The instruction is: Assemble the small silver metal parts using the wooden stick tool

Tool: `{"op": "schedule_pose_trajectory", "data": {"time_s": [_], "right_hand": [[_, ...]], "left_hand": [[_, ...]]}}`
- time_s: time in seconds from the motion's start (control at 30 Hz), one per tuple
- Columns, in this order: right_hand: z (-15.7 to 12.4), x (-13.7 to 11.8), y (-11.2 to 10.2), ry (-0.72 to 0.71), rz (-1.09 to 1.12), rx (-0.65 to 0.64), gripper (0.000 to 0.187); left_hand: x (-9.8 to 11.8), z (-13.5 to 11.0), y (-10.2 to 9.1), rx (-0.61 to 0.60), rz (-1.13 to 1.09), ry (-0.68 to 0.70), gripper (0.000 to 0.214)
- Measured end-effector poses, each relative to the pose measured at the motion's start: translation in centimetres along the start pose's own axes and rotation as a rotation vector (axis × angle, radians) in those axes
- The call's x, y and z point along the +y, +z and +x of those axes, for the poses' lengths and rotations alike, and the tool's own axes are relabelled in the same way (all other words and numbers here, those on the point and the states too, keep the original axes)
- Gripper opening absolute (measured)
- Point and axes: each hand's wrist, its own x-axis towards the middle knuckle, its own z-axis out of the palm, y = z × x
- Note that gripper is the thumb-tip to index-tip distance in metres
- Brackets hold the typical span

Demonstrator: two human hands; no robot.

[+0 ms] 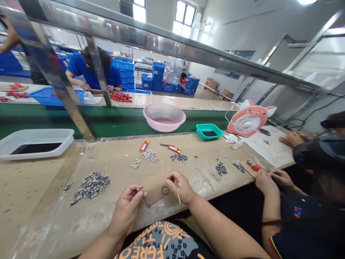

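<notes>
My left hand (125, 208) pinches a small silver-grey part (141, 191) between its fingertips. My right hand (181, 186) holds a thin wooden stick (177, 191) with its tip pointing down. Between my hands lies a piece of brown cardboard (154, 187), and a small round glass-like dish (165, 190) sits on it. Several heaps of small grey-and-white parts lie on the worn bench (205, 180). The largest heap (90, 187) is left of my left hand, and another (149, 155) lies ahead.
A craft knife (170, 148), a red packet (144, 146), a teal tray (209, 131), a pink basin (164, 117) and a pink fan (246, 120) stand ahead. A white tray (36, 143) is at left. A co-worker's hands (275, 180) work at right; another person (93, 70) is across the conveyor.
</notes>
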Motion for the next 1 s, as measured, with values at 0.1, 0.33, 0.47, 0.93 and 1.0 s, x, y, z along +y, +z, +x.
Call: {"op": "schedule_pose_trajectory", "data": {"time_s": [0.1,0.33,0.47,0.93,1.0], "right_hand": [[-0.1,4.3,-2.9,0.068,-0.228,0.1,0.01],[1.4,11.6,-8.0,0.242,-0.447,0.137,0.015],[3.3,13.6,-9.6,0.368,-0.552,0.138,0.023],[3.0,5.8,-6.0,0.096,-0.496,0.063,0.014],[1.5,2.9,-3.7,-0.024,-0.428,0.033,0.009]], "left_hand": [[2.2,1.4,-3.8,0.03,0.418,0.091,0.037],[8.3,5.7,-12.7,0.059,1.541,0.287,0.03],[9.1,5.9,-13.2,0.054,1.68,0.417,0.037],[3.2,1.1,0.8,-0.151,0.499,0.032,0.027],[2.1,0.5,3.5,-0.155,0.202,-0.14,0.029]]}}
